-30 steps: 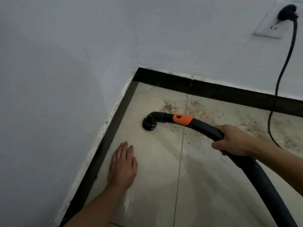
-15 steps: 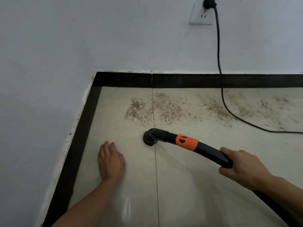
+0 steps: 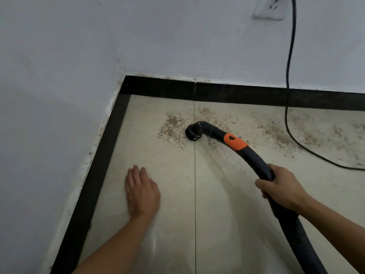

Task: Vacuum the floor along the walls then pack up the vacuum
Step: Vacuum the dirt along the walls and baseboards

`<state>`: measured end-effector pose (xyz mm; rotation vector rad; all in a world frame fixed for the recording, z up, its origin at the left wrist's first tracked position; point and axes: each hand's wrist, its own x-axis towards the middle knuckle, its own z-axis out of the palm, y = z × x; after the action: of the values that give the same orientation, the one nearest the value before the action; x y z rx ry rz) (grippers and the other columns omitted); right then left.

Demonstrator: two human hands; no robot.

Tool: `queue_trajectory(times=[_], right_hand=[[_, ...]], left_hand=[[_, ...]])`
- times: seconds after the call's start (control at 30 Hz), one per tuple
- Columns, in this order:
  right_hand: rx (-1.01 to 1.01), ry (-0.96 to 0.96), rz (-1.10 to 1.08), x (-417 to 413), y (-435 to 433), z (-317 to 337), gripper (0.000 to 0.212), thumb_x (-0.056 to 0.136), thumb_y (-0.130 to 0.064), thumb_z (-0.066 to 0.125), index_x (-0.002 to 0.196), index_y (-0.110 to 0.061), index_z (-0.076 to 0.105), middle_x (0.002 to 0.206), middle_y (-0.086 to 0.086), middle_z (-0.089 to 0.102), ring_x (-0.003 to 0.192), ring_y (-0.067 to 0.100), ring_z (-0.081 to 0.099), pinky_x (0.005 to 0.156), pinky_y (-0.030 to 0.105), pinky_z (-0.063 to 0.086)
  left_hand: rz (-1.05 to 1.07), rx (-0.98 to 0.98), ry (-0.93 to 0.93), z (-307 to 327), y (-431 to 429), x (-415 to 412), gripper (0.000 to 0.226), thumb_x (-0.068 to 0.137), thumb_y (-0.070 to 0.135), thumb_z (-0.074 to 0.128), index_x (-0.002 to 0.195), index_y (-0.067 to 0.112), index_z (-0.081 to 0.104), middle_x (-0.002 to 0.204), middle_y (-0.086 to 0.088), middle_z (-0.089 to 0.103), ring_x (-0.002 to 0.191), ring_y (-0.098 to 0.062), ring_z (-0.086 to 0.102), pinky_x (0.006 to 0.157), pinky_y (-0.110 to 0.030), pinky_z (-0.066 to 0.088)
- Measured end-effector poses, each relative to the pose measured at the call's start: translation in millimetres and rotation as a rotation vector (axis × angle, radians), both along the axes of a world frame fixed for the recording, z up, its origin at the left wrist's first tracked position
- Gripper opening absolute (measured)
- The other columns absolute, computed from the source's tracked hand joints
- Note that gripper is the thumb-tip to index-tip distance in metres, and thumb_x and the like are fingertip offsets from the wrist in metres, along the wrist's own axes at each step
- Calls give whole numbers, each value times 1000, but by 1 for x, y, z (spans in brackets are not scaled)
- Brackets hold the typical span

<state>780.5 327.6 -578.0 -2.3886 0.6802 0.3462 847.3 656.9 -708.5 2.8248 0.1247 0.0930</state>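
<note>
- right grip [image 3: 280, 188]: wraps round the black curved wand [image 3: 254, 161] of the vacuum at the lower right, fingers curled tight about it.
- ribbed hose [image 3: 300, 240]: runs on from under the right grip, down and out past the lower right edge.
- orange collar [image 3: 236, 142]: sits on the wand ahead of the right grip, between it and the nozzle, apart from the fingers.
- round nozzle [image 3: 193, 132]: caps the far end of the wand, well ahead of the right grip and to its left; rests mouth down on the floor tile [image 3: 217, 204], right on the grout line [image 3: 195, 194], near the corner of the two walls.
- brown debris [image 3: 171, 125]: lies on the tile just left of the nozzle and round it, with more scattered to the right along the skirting.
- left grip [image 3: 141, 192]: lies palm down on the tile, fingers straight and laid out flat; near the left skirting, closer to the camera than the nozzle and apart from it.
- black skirting [image 3: 237, 93]: lines the foot of both white walls [image 3: 59, 56].
- power cord [image 3: 289, 76]: hangs from the wall socket [image 3: 270, 10] at the top right, crosses the skirting and curves over the floor to the right edge, well apart from both grips.
</note>
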Motion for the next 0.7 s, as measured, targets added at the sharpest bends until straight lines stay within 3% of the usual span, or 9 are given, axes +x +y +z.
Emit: queue_trajectory(times=[0.23,0.4,0.7], right_hand=[[25,-51,-19,63,6,-5,14,80,-16,72,89,-15,61,60,5,71,54,21,71,61,35,57],[17,-77,0,111,19,-15,15,81,-17,71,91,-15,60,63,6,71,52,17,69,51,27,49],[0,0,132,155,12,-3,20,85,-16,71,101,-14,60,70,9,70,59,21,70,50,26,48]], left_hand=[[12,-1,21,3,-2,2,53,89,23,28,126,-4,55,138,-24,48,131,-40,40,109,-49,34],[16,19,38,2,-2,3,54,89,23,28,127,-3,55,139,-23,48,132,-38,40,110,-48,33],[24,36,50,3,-4,4,53,89,23,28,127,-2,55,138,-23,48,132,-38,41,111,-48,33]])
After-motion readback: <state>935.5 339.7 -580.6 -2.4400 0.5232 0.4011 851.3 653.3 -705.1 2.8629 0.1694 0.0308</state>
